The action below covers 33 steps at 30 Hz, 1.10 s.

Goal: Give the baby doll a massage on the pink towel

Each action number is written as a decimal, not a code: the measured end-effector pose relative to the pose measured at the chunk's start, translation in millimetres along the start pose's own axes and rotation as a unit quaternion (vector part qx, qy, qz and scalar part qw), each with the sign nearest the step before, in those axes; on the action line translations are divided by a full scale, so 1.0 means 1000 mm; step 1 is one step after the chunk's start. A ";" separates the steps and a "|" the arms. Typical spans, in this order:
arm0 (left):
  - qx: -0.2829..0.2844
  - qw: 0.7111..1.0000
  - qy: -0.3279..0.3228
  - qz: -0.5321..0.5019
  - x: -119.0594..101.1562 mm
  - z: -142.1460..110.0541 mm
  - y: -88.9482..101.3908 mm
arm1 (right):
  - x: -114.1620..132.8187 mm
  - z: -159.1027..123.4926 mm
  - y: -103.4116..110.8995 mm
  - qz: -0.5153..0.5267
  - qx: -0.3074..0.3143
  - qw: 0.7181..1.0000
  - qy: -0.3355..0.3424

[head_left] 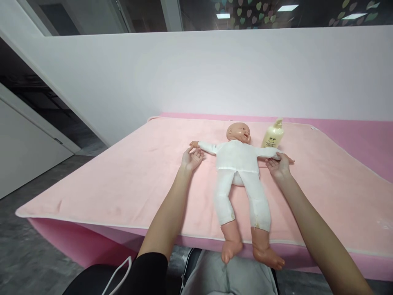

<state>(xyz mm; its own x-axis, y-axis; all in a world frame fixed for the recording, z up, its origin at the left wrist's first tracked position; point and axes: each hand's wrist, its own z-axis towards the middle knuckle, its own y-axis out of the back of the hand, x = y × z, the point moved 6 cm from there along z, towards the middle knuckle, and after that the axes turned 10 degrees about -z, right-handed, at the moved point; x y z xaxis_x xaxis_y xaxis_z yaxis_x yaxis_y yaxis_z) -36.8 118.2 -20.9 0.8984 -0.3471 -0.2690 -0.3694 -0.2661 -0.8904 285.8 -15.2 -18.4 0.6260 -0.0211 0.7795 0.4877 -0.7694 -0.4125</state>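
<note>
A baby doll in white clothes lies on its back on a pink mat, arms stretched out to the sides, bare feet hanging over the near edge. My left hand rests with loosely spread fingers just under the doll's small hand at the left. My right hand lies flat at the doll's other wrist, fingers touching the white sleeve. A cream pump bottle stands upright beside the doll's head, just behind my right hand.
The mat covers a pink table against a white wall. Grey floor lies to the left. My lap in grey trousers sits under the near edge, with a white mask strap at the lower left.
</note>
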 end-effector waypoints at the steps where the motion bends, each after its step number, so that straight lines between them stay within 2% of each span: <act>1: 0.000 1.000 -0.002 -0.001 0.000 0.000 0.000 | 0.000 0.000 0.000 0.000 0.001 1.000 0.001; 8: 0.017 1.000 -0.007 -0.001 0.001 0.002 -0.001 | 0.000 0.001 0.000 0.005 0.009 1.000 0.002; 15: 0.055 0.994 -0.015 0.094 0.006 0.003 -0.006 | 0.000 0.002 0.000 0.006 0.008 1.000 -0.001; 21: 0.072 0.991 -0.029 0.109 0.006 0.003 -0.007 | 0.000 0.001 0.001 0.002 0.004 1.000 0.003; 27: 0.094 0.984 0.051 0.140 0.014 0.001 -0.007 | 0.000 0.000 0.000 -0.001 0.006 1.000 0.005; 33: 0.103 0.989 0.033 0.105 0.011 0.001 -0.009 | -0.001 0.002 -0.001 -0.004 0.006 1.000 0.010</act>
<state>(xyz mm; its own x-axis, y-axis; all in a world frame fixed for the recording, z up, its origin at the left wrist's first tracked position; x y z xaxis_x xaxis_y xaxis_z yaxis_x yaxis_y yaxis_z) -23.4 117.6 -15.8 0.7873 -0.4354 -0.4366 -0.4834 0.0036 -0.8754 286.0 -13.5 -19.4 0.6096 -0.0277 0.7923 0.5000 -0.7621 -0.4114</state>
